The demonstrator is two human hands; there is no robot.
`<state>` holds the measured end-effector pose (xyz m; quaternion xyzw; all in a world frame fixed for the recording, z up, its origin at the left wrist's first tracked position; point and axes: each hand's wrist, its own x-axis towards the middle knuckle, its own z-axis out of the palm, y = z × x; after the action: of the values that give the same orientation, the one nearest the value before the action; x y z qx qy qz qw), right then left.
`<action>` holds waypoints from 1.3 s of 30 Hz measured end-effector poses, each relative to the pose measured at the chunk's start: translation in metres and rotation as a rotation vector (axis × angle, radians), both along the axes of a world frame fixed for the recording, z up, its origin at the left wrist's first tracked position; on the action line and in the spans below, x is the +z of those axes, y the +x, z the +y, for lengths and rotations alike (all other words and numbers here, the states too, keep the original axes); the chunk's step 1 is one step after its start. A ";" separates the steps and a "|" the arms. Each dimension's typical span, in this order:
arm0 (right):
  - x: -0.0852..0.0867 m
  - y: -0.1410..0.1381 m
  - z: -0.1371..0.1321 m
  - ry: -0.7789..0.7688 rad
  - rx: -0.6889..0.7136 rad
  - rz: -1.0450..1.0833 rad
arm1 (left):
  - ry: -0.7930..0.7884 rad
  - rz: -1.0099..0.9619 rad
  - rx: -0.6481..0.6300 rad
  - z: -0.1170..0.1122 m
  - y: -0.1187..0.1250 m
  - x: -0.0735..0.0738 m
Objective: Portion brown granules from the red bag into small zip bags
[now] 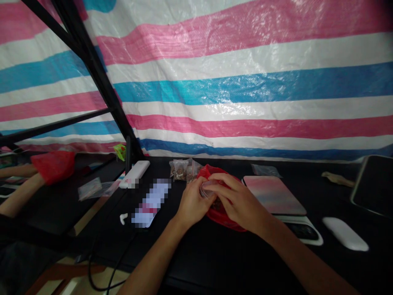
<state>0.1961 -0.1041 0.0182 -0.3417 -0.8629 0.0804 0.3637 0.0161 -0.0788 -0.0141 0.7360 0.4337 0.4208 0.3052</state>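
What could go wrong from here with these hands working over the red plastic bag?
The left hand and right hand pinch something small above the red plastic bag; it might slip into the bag. The clear bags of brown pieces sit close by and could be knocked over.

Left hand (193,203) and right hand (238,200) meet at center over red plastic bag (221,217), both gripping small pale bundle (206,190), too small to tell. Clear zip bags (181,170) of brown bits just behind bag. Pastel notebook (274,194) right of hands, white mouse (345,233) at lower right, on black desk (215,262). Pink-blue striped tarp (245,90) fills top.
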 end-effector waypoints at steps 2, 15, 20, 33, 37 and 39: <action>-0.001 0.001 0.000 0.036 -0.019 -0.057 | -0.006 -0.019 -0.010 0.000 0.000 -0.001; 0.010 0.016 0.006 0.004 -0.164 0.060 | 0.016 0.006 0.223 0.002 -0.002 0.004; 0.014 0.029 0.008 -0.169 -0.136 -0.205 | -0.051 0.199 0.459 -0.003 -0.009 0.015; 0.008 0.027 0.005 -0.300 -0.158 -0.356 | -0.482 -0.344 0.167 0.007 -0.005 0.001; 0.005 0.026 0.005 -0.279 -0.197 -0.366 | -0.516 -0.531 0.217 0.011 -0.008 0.008; 0.004 0.026 0.006 -0.258 -0.227 -0.381 | -0.527 -0.622 0.175 0.010 -0.009 0.010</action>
<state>0.2220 -0.0983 0.0217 -0.4889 -0.8545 0.0826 0.1548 0.0072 -0.0684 -0.0037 0.4308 0.4748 0.5219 0.5627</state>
